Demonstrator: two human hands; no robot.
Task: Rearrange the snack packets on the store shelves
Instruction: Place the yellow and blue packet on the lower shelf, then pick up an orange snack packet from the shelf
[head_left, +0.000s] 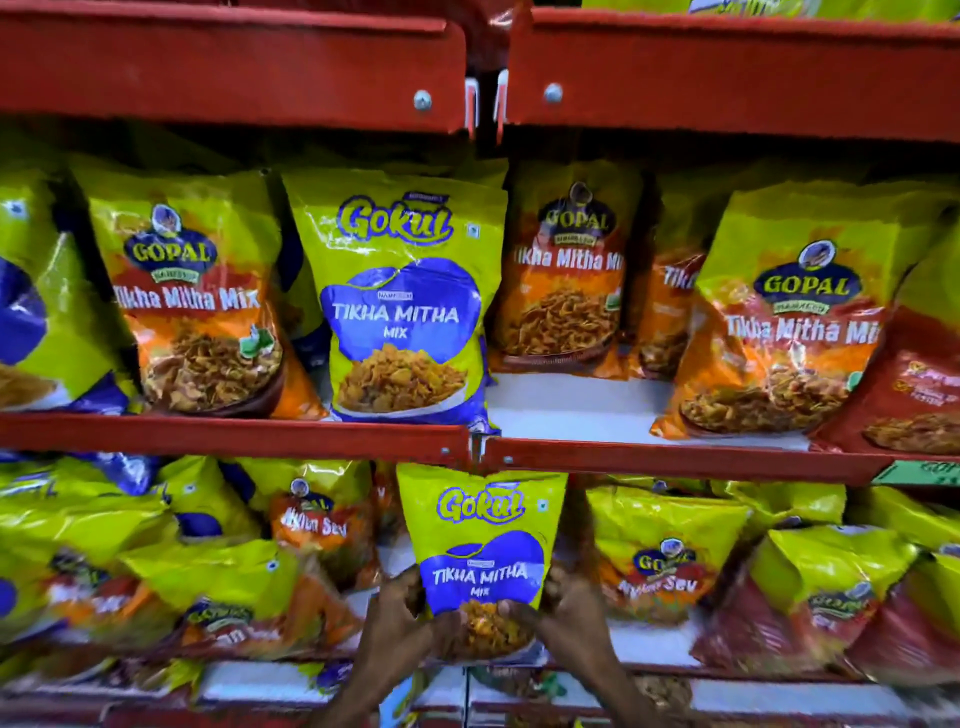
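- Both hands, left hand (402, 621) and right hand (569, 616), clasp the lower corners of 1 Gokul packet (480, 545), holding it upright in front of the lower shelf.
- Directly above the hands, a matching Gokul packet (402, 306) stands on the upper shelf (675, 457).
- Up and to the right of the hands is a bare gap there.
- Judged: rearranging is partway; this packet is not yet placed.

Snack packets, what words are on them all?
"Gokul TIKHA MITHA MIX": packet in both hands.
"Gokul TIKHA MITHA MIX": middle shelf packet.
"GOPAL Tikha Mitha Mix": left orange packet.
"GOPAL Tikha Mitha Mi": back orange packet, rest hidden.
"GOPAL Tikha Mitha Mi": right orange packet, cut off.
"Sev": lower packet, rest blurred.
Green shelf tag: unreadable.
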